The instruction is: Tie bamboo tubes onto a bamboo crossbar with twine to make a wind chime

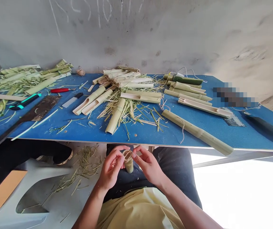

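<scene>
Both hands [129, 166] work close together above the lap, just below the near edge of the tabletop [91, 133]. Left hand [111, 168] is narrowly closed, fingers curled around the upper part of a short bamboo section [128, 165]. Right hand [148, 166] is also narrow, with thumb and fingertips [134, 153] pinched at the top of the section, on the twine wrap [127, 155]. The section stands roughly upright, tilted slightly, its lower end above dark trousers [176, 168]. A pale yellow shirt [138, 206] shows at 6 o'clock from the hands.

On the blue tabletop, at 12 o'clock from the hands, split bamboo halves [139, 97] lie around a heap of shavings [124, 108]. At 1 o'clock, a long bamboo tube [197, 132] lies angled across the near edge, its far end overhanging, with loose twine [182, 130] across it. At 10 o'clock lie a cleaver [37, 108] with a dark, stained blade, a small knife [72, 100], a red-handled tool [60, 90] and a teal-and-black tool [25, 101]. Loose shavings [84, 165] cover the floor at 9 o'clock, beside a white plastic stool [41, 190].
</scene>
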The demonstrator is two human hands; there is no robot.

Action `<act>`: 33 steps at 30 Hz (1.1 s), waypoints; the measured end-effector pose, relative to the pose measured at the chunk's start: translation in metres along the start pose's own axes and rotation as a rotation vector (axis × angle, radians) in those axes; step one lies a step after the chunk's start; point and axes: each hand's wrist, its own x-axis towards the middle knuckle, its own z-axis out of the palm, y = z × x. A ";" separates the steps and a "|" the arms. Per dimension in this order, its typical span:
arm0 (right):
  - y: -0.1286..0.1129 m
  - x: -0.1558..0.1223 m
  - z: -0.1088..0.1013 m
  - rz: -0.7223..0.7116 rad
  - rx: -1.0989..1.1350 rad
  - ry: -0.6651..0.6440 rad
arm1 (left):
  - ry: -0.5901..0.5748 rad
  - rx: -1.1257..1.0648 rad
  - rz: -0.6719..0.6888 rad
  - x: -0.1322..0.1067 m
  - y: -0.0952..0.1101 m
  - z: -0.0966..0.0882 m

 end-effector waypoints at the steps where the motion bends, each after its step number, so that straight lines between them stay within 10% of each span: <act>1: -0.001 0.000 0.001 0.010 -0.003 -0.001 | -0.003 -0.002 0.002 0.000 -0.001 -0.001; 13: 0.009 -0.009 -0.004 -0.115 -0.221 0.143 | -0.071 0.290 0.248 -0.008 0.001 -0.002; 24: 0.018 -0.001 0.012 0.190 0.471 -0.041 | 0.123 0.414 0.513 -0.004 -0.025 -0.014; 33: -0.014 -0.024 -0.042 0.257 -0.220 0.046 | 0.056 0.500 0.551 0.006 -0.019 -0.035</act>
